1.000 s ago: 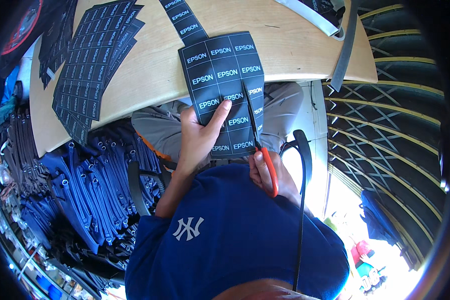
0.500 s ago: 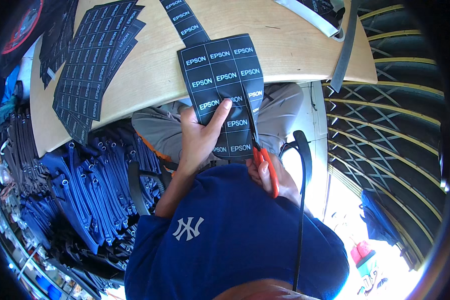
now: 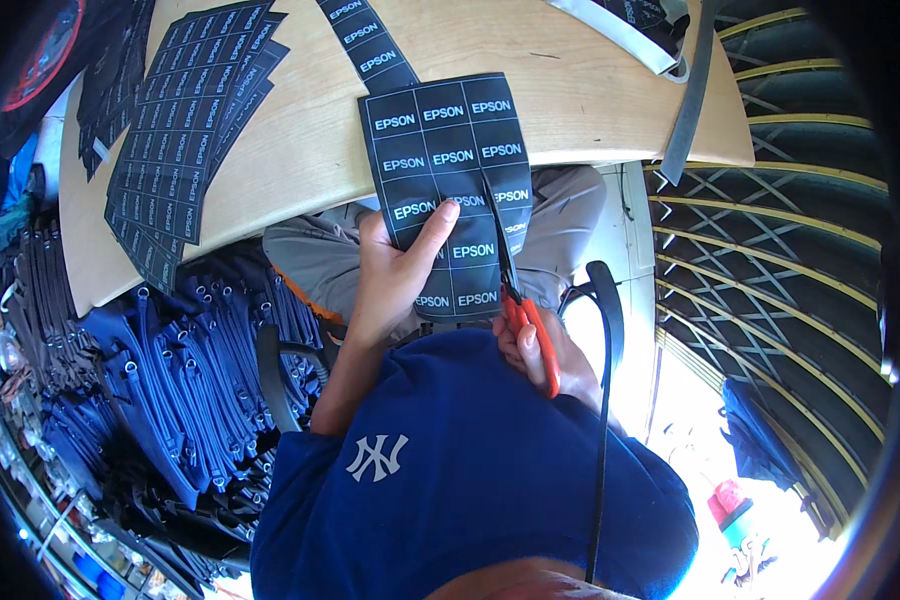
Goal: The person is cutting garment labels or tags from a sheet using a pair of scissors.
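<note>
Black label sheet [image 3: 448,170] pinched at lower left in left hand [image 3: 395,275], thumb on top; orange scissors [image 3: 523,315] gripped in right hand [image 3: 550,355], blades in sheet's right side.

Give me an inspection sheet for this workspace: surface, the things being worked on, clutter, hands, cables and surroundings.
Surface: light wooden tabletop, curved near edge.
Job's things: black sheet of printed labels overhanging the table edge; orange-handled scissors, blades partway up the sheet.
Clutter: fanned stack of black label sheets at left; a cut label strip; a white strip.
Hands: left hand grips the sheet, thumb on top; right hand holds the scissors.
Cables: thin black cord over the blue shirt.
Surroundings: dark blue straps heaped at left; curved metal lattice at right.
</note>
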`<control>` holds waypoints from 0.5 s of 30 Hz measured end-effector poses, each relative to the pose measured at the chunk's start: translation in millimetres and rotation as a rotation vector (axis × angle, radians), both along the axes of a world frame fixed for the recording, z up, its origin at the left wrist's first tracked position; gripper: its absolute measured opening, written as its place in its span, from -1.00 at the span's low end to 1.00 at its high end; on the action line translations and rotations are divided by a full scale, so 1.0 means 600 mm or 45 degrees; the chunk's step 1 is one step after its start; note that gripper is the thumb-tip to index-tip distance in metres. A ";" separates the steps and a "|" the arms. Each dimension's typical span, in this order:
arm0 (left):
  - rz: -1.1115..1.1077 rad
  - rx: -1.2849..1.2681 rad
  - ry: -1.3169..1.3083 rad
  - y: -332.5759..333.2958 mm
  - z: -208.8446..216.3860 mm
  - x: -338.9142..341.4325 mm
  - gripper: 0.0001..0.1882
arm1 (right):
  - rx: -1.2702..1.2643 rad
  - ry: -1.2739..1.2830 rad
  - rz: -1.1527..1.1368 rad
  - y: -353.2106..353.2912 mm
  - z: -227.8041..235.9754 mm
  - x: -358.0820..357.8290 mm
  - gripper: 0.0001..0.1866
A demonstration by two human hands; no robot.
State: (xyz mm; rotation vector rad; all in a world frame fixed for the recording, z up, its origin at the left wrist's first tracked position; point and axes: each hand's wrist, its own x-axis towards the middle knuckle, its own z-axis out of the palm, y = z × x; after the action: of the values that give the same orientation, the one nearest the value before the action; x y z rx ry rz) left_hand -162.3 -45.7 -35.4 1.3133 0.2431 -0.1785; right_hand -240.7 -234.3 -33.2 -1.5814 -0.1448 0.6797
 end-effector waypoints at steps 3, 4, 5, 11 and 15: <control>-0.019 0.004 0.005 0.000 0.004 -0.001 -0.87 | -0.005 -0.002 0.004 0.002 0.000 -0.002 -0.35; -0.020 0.003 0.006 0.000 0.003 -0.001 -0.87 | 0.019 0.083 -0.056 0.007 0.004 -0.001 -0.26; -0.038 -0.019 0.008 -0.001 0.001 -0.003 -0.87 | 0.044 0.168 -0.115 0.010 0.007 -0.001 -0.16; -0.215 -0.046 0.036 0.017 0.000 0.003 -0.81 | 0.095 0.256 -0.113 0.001 -0.008 -0.008 -0.16; -0.120 -0.198 0.202 0.015 -0.004 0.014 -0.73 | -0.064 0.041 0.003 -0.008 -0.024 -0.012 -0.37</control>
State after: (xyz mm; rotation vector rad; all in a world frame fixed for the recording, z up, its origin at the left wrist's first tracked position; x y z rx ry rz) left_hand -153.7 -36.7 -38.0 1.1575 0.2964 -0.3752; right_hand -247.9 -239.0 -47.5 -1.6174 -0.1068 0.7155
